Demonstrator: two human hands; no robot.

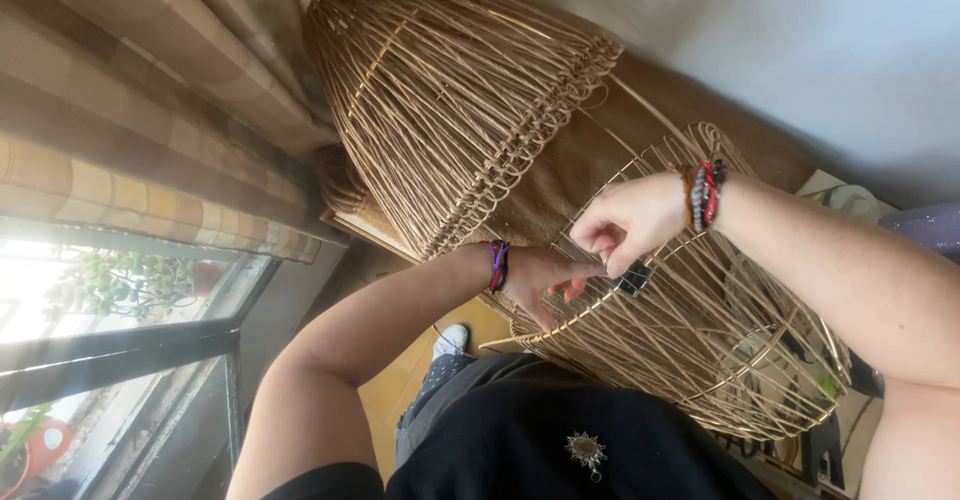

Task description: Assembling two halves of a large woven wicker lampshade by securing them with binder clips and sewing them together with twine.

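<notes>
Best to keep the strand taut with the left hand, fingers spread and pressed against the rim of the half-woven wicker frame on the lap, just right of the finished wicker shade, so each wrap sits tight against the wire ring. Further right, worth pinching the thin cane firmly in the right hand, fingertips closed on it just above the black binder clip, wrist bent down, forearm reaching in from the right.

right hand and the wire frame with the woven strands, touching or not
Touching: the head view shows the right hand with its fingers pinched on the rim of the wire frame.
</notes>
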